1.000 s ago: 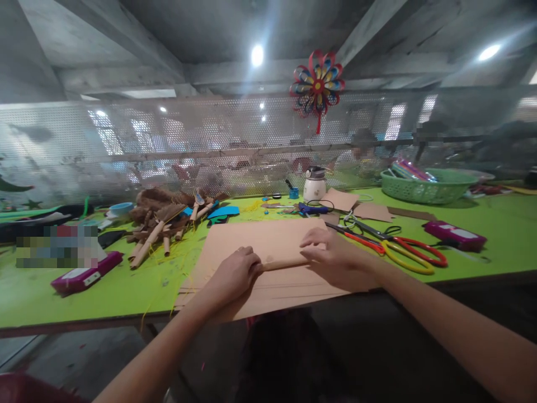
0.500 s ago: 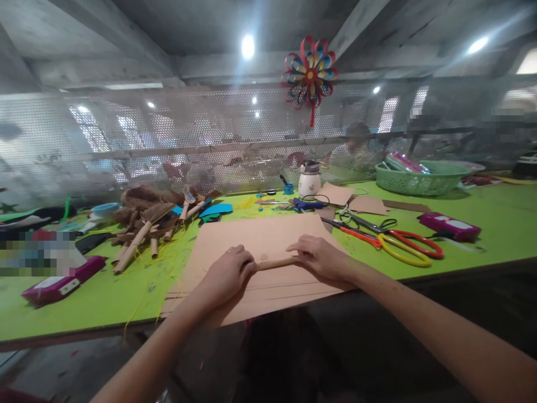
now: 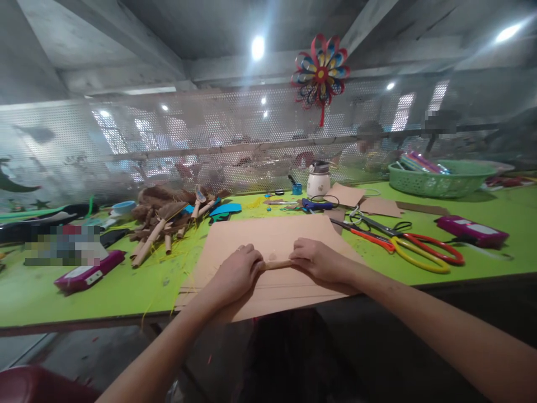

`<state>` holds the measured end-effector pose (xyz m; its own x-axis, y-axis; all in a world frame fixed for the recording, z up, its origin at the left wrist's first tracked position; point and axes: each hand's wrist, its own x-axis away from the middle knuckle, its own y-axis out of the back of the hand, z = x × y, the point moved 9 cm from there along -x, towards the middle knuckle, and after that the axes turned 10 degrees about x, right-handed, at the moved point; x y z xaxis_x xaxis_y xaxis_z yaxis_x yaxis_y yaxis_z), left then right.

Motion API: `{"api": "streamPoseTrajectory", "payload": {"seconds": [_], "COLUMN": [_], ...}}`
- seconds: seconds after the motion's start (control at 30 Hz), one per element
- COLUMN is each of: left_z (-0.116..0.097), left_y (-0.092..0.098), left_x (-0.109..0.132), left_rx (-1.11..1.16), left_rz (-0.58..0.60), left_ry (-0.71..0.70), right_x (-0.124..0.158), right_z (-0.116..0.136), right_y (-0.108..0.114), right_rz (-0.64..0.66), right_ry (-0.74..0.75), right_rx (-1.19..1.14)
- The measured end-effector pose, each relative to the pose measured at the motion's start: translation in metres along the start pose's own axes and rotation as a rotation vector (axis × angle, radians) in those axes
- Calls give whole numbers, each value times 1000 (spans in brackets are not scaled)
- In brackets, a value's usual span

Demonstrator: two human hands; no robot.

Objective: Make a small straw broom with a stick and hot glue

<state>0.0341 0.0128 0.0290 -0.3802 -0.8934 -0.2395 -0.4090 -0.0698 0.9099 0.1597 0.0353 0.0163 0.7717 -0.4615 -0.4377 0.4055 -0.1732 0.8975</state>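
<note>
A thin brown paper roll (image 3: 277, 265) lies crosswise over a stack of brown paper sheets (image 3: 268, 232) at the table's front edge. Around its left end the fingers of my left hand (image 3: 239, 268) are closed. My right hand (image 3: 319, 260) grips the other end, its fingers bent over the roll. Only the middle of the roll shows; both ends are hidden under my fingers. The stack's lower edge sticks out past the table edge.
Left are a pile of brown paper rolls (image 3: 153, 240) and a purple box (image 3: 90, 271). On the right lie scissors with red and yellow handles (image 3: 423, 252) and another purple box (image 3: 472, 230). Behind stand a white bottle (image 3: 319, 182) and a green basket (image 3: 442, 182).
My right hand's fingers have come down and closed more over the roll, and less of it shows between my hands. The whole view has shifted, so things appear farther right.
</note>
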Motion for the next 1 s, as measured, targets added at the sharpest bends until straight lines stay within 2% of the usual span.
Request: {"api": "streamPoseTrajectory", "payload": {"seconds": [0.17,0.47,0.7,0.83,1.0], "left_z": [0,-2,-9,-8,21], "left_y": [1,-1,-2,5,7], "left_x": [0,-1,0,0,-3], "left_rx": [2,-187,-304,-195,121], "left_rz": [34,30,-20,-67,-134], "left_ry": [6,-46,-61,-38,114], "right_x": [-2,-1,-1,-2,-6], "right_z": [-6,-6,-12,-13,-18], "right_y": [-1,-1,-5,-2,-2], "right_rz": [9,42,93,109,130], "right_ry": [-21,-51,-135,-155,-155], "right_rx": [-125,-56,-11,-29,-116]}}
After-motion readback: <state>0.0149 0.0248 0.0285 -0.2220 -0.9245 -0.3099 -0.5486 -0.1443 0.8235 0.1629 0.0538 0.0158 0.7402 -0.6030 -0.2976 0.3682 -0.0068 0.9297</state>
